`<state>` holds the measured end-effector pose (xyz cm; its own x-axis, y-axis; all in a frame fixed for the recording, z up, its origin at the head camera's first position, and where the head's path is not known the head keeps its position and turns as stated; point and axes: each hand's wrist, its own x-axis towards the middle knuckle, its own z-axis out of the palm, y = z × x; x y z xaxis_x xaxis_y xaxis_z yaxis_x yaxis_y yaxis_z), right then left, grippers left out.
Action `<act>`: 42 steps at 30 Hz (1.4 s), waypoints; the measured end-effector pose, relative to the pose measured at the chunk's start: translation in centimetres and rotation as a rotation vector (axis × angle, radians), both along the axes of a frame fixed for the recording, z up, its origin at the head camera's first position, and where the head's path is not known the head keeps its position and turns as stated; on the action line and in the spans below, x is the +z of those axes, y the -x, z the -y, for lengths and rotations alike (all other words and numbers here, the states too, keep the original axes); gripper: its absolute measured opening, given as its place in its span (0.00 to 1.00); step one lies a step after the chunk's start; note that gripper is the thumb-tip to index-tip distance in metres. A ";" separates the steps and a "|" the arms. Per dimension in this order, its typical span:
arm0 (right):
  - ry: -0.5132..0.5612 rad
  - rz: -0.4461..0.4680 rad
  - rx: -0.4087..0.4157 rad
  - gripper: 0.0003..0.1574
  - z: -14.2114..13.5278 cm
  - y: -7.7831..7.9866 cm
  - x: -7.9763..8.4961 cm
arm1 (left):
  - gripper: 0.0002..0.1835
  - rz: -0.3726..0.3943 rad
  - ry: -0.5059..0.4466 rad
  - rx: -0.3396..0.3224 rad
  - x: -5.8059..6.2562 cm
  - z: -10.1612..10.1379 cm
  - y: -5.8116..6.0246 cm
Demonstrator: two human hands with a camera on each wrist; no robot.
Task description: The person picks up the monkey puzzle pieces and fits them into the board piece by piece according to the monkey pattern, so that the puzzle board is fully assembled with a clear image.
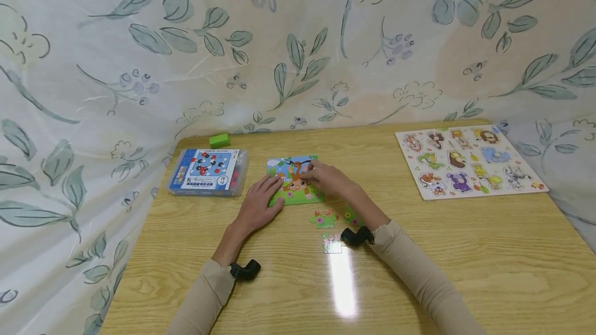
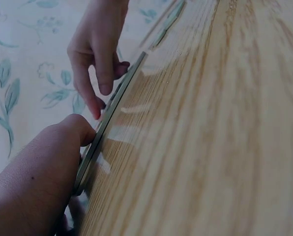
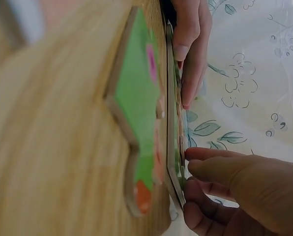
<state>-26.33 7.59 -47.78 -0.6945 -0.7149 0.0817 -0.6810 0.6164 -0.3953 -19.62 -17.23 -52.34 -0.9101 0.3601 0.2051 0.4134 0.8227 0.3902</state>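
A jigsaw puzzle of a brown cartoon animal on a green and blue ground lies on the table. My left hand rests over its left edge with the fingers extended onto the picture. At the upper right part, my right hand touches the puzzle with its fingertips; the left wrist view shows those fingers pointing down onto it, and no loose piece shows between them. Nearer me lie a green piece with a pink flower, another green piece partly behind the right wrist, and a shiny pale piece.
On the left stands a clear plastic case with a blue molecule-model label, with a green block behind it. A white board of animal shapes lies at the right. Floral cloth hangs along the table's back edge.
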 end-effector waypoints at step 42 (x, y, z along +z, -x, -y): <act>0.041 0.166 0.024 0.25 -10.1 -7.0 1.0 | 0.29 -0.051 -0.076 0.008 -0.4 0.1 0.3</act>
<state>-19.30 17.67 -46.75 -0.6838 -0.7297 -0.0029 -0.6185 0.5817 -0.5284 -19.90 -17.31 -52.71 -0.9008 0.3340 0.2774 0.4273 0.7949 0.4307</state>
